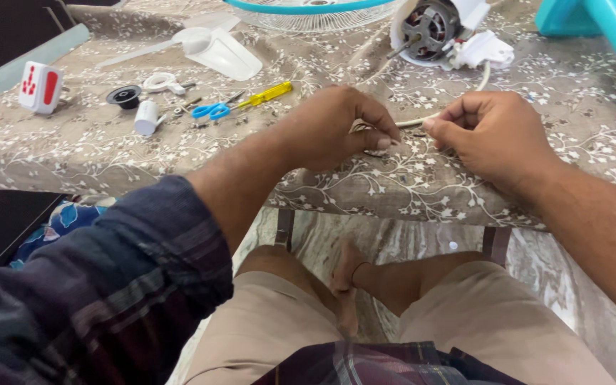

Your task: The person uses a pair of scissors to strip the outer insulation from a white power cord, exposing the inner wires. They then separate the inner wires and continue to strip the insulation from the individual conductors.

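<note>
I'm looking down at both hands working over the table edge. My left hand [333, 128] is pinching its fingertips together on something small right at the end of the white cord [422, 119]; the thumb and forefinger are pressed shut, though what sits between them is too small for me to tell. My right hand [490, 135] is curling its fingers in, thumb and forefinger clamping the cord just beside the left, so the two hands are holding a short stretch taut between them. That grip is keeping the cord's end steady, I'd judge, for fine work.

The cord is running up and away across the cloth toward the fan motor [429, 28], which is lying bare with its white housing [483, 46] beside it. The fan guard [308, 11], rimmed in teal, is sitting at the far edge. Off to the left, well apart from the hands, tools are lying within reach: blue-handled scissors [212, 110], a yellow screwdriver [269, 93], a white fan blade [215, 50], a black cap [124, 95], a small white cylinder [146, 117], and a white box with red buttons [39, 86].

The table [73, 153] is wearing a beige cloth printed with pale flowering vines. Beneath it I'm seeing a marbled stone floor [543, 274], my knees in tan shorts, and a plaid sleeve [108, 285] on the left arm.
</note>
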